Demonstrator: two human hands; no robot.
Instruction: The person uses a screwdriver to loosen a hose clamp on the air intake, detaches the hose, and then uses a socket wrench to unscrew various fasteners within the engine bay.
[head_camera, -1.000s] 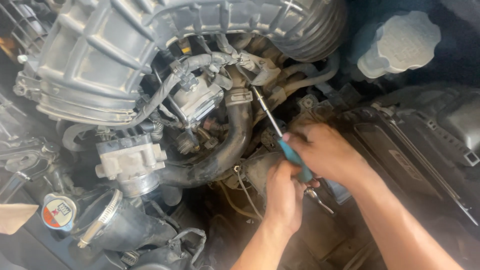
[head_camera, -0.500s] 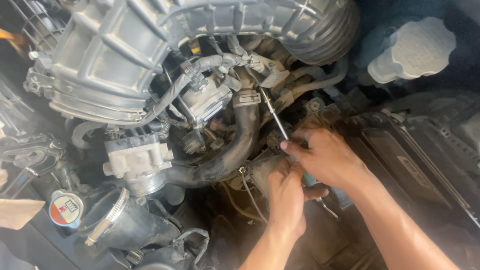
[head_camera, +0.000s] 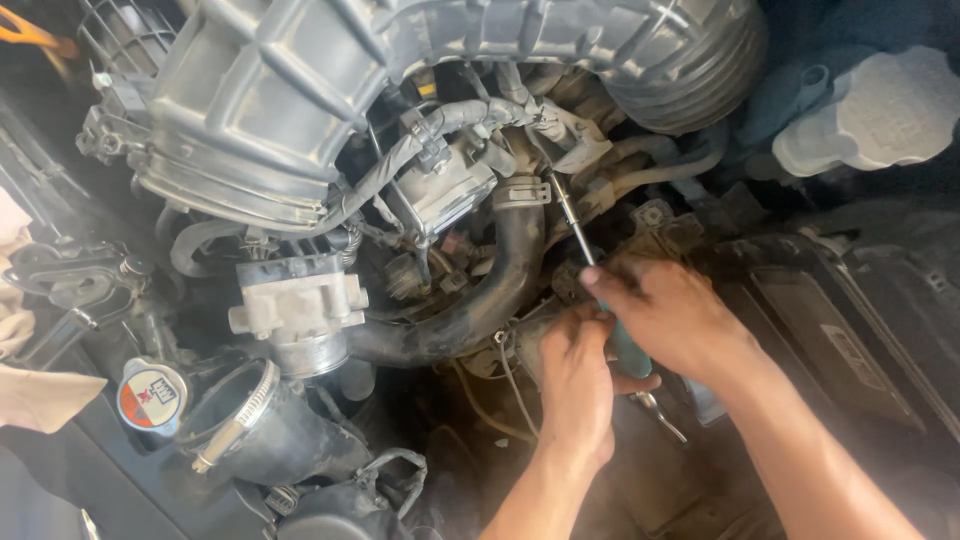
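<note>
A teal-handled screwdriver (head_camera: 600, 290) slanted up-left, its tip at the black hose's clamp (head_camera: 522, 190). Right hand (head_camera: 675, 315) fingers pinched its handle; left hand (head_camera: 578, 385) fingers curled just below.

A teal-handled screwdriver (head_camera: 628, 345) lies right of the black hose (head_camera: 480, 300), a grey intake duct (head_camera: 300, 110) above, a red-and-white cap (head_camera: 152, 398) lower left.

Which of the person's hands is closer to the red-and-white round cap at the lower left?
Left. The left hand sits low in the middle, well right of the red-and-white round cap. The right hand, holding the teal-handled screwdriver, is farther right still.
</note>
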